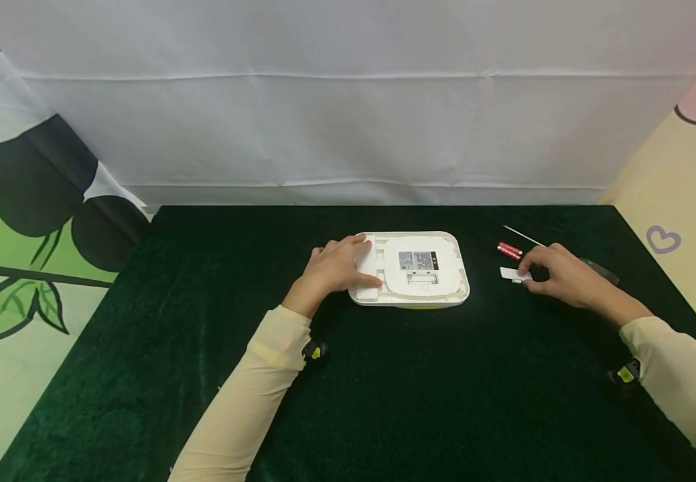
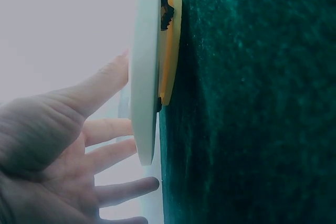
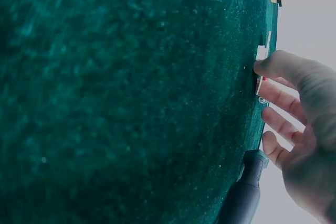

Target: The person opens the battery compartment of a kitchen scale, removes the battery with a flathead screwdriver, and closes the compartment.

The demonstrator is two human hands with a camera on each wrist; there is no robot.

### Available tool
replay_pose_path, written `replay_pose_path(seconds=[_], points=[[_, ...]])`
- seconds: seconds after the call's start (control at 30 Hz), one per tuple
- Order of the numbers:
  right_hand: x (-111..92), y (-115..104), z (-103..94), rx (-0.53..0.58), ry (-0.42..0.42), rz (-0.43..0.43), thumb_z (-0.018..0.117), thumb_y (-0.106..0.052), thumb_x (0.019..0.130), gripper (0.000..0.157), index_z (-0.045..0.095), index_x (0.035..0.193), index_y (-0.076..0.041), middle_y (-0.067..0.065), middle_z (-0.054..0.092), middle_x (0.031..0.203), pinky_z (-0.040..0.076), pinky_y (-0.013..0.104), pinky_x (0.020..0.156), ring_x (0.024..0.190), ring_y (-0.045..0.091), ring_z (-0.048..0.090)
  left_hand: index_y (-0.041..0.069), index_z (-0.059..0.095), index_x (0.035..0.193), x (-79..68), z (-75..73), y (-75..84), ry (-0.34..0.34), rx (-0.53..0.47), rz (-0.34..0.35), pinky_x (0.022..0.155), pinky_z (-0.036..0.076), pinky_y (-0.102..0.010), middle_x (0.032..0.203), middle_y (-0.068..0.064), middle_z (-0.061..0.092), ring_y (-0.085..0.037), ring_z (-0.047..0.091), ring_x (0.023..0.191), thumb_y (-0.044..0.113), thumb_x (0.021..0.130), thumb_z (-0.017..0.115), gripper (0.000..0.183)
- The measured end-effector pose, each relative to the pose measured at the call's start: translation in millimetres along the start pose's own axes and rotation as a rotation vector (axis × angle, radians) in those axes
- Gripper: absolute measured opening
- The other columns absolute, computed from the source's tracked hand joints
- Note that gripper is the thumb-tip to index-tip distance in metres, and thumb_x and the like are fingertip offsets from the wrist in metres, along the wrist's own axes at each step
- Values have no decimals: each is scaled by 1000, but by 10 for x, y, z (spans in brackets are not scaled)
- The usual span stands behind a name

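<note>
A white oblong device (image 1: 455, 268) lies with its labelled underside up, an open battery slot (image 1: 423, 278) in its middle. Across its left end sits a white strip (image 1: 369, 292). My left hand (image 1: 334, 269) rests over that strip, thumb and fingers spread on it; in the left wrist view the fingers are nearly straight at the device's edge. To the right, my right hand (image 1: 555, 273) pinches a small white battery cover (image 1: 510, 274) between thumb and fingertips, low over the cloth. Part of the cover is hidden by the fingers.
Two red batteries (image 1: 509, 251) lie just beyond the right hand. A screwdriver's thin shaft (image 1: 522, 235) shows behind that hand, its dark handle (image 3: 242, 195) beside the little finger. Dark green cloth (image 1: 384, 388) covers the table; a white curtain (image 1: 360, 134) hangs behind.
</note>
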State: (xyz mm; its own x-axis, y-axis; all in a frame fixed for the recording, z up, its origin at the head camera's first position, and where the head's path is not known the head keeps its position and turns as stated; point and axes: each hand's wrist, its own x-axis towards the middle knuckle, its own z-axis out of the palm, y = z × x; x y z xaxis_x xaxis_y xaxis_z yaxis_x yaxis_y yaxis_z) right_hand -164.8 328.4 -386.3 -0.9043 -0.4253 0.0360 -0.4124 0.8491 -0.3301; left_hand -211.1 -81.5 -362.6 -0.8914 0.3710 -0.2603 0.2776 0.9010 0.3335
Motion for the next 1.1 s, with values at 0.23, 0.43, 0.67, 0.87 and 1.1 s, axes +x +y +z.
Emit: replay_pose_path(seconds=[0.23, 0.43, 0.67, 0.87, 1.1], points=[[11, -4, -12, 24, -17, 15, 74, -6, 83, 18, 68, 99, -11, 5, 65, 100, 36, 41, 80, 96, 24, 49, 24, 35, 153, -1, -4, 6, -1, -2, 0, 111, 25, -56, 163, 2, 24, -32, 32, 141, 58, 81, 72, 88], [52, -43, -43, 43, -26, 49, 73, -7, 84, 18, 68, 101, -10, 6, 65, 102, 37, 40, 79, 97, 25, 49, 24, 35, 153, -2, -4, 6, 1, -1, 2, 111, 26, -55, 163, 2, 23, -32, 33, 141, 58, 81, 72, 87], [279, -176, -99, 27, -33, 94, 69, -8, 86, 19, 66, 105, -6, 13, 64, 105, 38, 45, 81, 99, 30, 49, 24, 36, 152, 1, 2, 2, 4, -9, 0, 111, 26, -55, 163, 3, 24, -32, 33, 141, 58, 81, 72, 87], [537, -390, -104, 29, -17, 76, 68, -10, 87, 18, 67, 105, -6, 13, 63, 104, 38, 44, 80, 98, 31, 46, 24, 36, 152, -4, 0, 2, 4, -9, 2, 110, 26, -55, 163, 3, 24, -32, 33, 141, 58, 81, 72, 87], [800, -733, -23, 31, -38, 8, 68, -14, 88, 15, 68, 103, -9, 11, 63, 108, 39, 43, 82, 100, 30, 48, 23, 36, 152, -9, -10, 13, 3, -12, 3, 109, 28, -53, 163, 2, 24, -32, 33, 140, 57, 81, 73, 87]])
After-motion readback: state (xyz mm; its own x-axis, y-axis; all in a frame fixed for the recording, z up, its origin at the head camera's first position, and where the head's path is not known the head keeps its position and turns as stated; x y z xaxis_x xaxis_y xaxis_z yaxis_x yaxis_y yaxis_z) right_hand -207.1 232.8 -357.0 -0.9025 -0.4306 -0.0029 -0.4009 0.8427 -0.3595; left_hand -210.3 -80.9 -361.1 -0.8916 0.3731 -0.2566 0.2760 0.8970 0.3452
